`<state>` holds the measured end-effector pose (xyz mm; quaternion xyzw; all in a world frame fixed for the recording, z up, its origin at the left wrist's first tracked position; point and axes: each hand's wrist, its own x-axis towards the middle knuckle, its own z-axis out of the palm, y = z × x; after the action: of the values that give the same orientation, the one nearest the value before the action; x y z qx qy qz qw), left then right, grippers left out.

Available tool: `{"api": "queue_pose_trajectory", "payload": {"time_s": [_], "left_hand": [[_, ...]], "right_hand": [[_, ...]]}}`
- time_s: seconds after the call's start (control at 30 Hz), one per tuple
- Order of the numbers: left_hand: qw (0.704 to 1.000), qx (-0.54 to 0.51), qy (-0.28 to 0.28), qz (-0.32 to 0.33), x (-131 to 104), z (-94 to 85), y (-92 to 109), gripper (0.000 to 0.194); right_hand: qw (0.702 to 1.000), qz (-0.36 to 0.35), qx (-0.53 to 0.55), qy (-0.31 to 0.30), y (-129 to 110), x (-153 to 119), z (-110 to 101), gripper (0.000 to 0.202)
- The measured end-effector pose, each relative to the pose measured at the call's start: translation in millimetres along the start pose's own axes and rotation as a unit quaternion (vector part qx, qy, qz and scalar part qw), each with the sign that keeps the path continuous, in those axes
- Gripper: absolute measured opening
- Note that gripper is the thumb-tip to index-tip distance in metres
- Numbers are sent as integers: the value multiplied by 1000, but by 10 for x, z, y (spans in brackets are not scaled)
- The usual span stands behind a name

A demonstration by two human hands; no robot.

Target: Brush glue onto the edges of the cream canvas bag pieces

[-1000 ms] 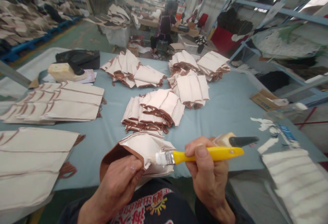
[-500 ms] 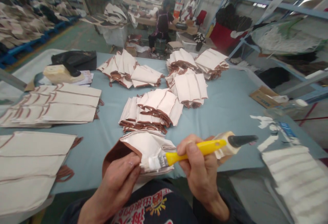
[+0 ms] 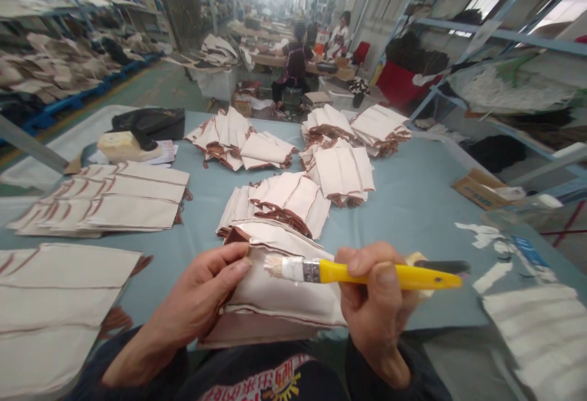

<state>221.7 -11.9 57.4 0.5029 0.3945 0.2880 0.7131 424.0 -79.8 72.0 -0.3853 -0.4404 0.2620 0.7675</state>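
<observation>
My left hand [image 3: 204, 288] pinches the brown-trimmed edge of a cream cloth piece [image 3: 288, 297], which looks like a bag or pouch, at the near edge of the table. A paintbrush [image 3: 339, 271] with a yellow handle is gripped in my right hand [image 3: 373, 303]. White matter coats its bristles, which lie over the cloth and point left. Whether they touch it I cannot tell. Behind my right hand shows a cream block with a black end [image 3: 443, 266], partly hidden. Just beyond the held piece lies a pile of similar cloth pieces [image 3: 288, 199].
More cream piles stand on the blue-grey tabletop [image 3: 408, 205], including flat stacks [image 3: 137, 199] at left. Strips [image 3: 486, 239], a small carton [image 3: 481, 187] and a white ribbed bundle [image 3: 536, 321] are at right. Two people sit or stand far back.
The brush has swung level and shifted away from the left hand's fingers. The cloth piece now lies flatter, its opening less spread. The camera view has tipped up slightly.
</observation>
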Motion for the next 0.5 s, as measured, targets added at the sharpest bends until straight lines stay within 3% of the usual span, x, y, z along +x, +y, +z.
{"api": "queue_pose_trajectory", "payload": {"time_s": [0.23,0.37,0.5], "left_hand": [[997,-59,-21,-45,-44,111,40,52],[990,-126,4,-64,-38,53,-23,48],[985,-159,-5,-60,-60,-21,-70,43]], "right_hand": [[972,-137,-176,-71,328,-22,-7,25],[976,-162,-138,-40,324,-6,40,25],[972,-204,-118,15,262,-48,79,31]]}}
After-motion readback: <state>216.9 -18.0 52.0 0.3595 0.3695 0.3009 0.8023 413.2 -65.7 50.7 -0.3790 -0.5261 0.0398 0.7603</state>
